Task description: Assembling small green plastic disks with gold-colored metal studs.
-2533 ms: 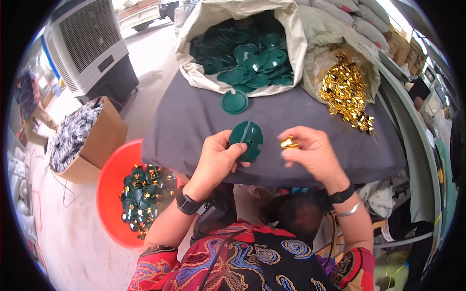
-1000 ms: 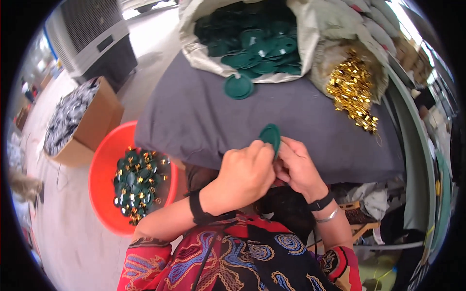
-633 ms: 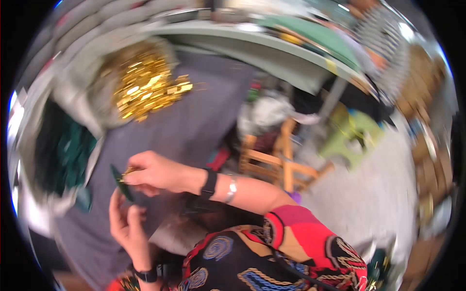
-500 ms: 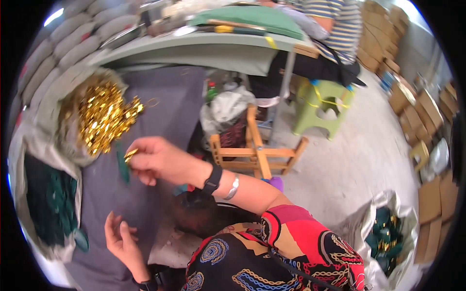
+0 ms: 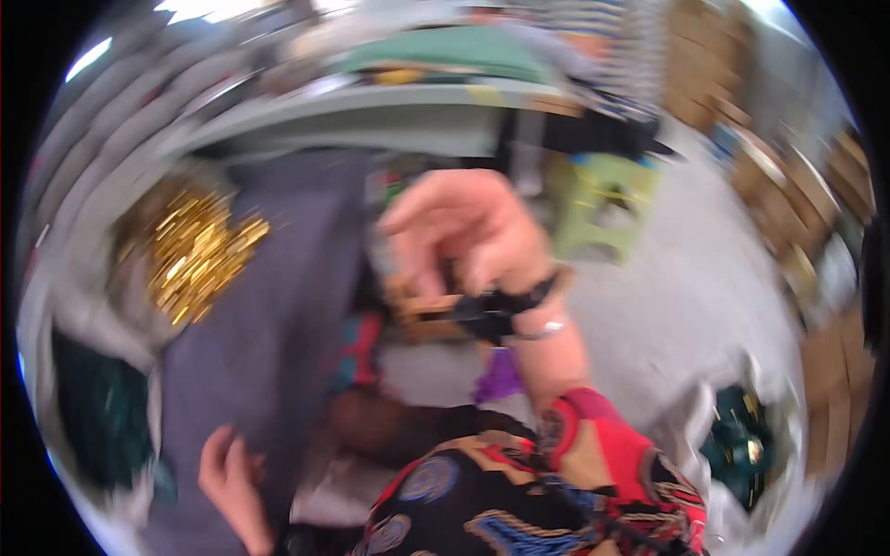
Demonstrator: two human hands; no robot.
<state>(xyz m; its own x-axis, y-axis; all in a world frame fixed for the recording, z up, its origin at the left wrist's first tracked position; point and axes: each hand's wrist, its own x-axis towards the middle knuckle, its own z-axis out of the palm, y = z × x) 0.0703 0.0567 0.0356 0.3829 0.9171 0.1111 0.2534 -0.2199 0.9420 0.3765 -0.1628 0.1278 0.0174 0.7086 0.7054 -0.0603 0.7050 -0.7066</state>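
My right hand (image 5: pixel 468 227) is raised over the middle of the view, blurred by motion. Its fingers curve loosely apart from the thumb, and no item shows in them. A black band and a silver bracelet circle that wrist. Over the dark grey cloth (image 5: pixel 264 306), my left hand (image 5: pixel 230 477) hangs low with fingers slightly bent and apart, holding nothing visible. Shiny gold pieces (image 5: pixel 199 255) fill a pale sack (image 5: pixel 88 213) at the upper left. Below it, another sack has dark green pieces (image 5: pixel 104 417). A sack (image 5: pixel 667 417) at the right contains green and gold pieces (image 5: pixel 742 449).
A table (image 5: pixel 306 116) with a green cushion-like bundle (image 5: pixel 445 51) stands ahead. Beyond it sits another person in a striped top (image 5: pixel 607 56). A light green stool (image 5: pixel 603 204) is on the floor, with cardboard boxes (image 5: pixel 793 199) along the right. Grey stuffed bags are stacked far left.
My right hand has swung right and off the cloth. The green strip with a gold bit it pinched is no longer visible. My left hand has barely moved.
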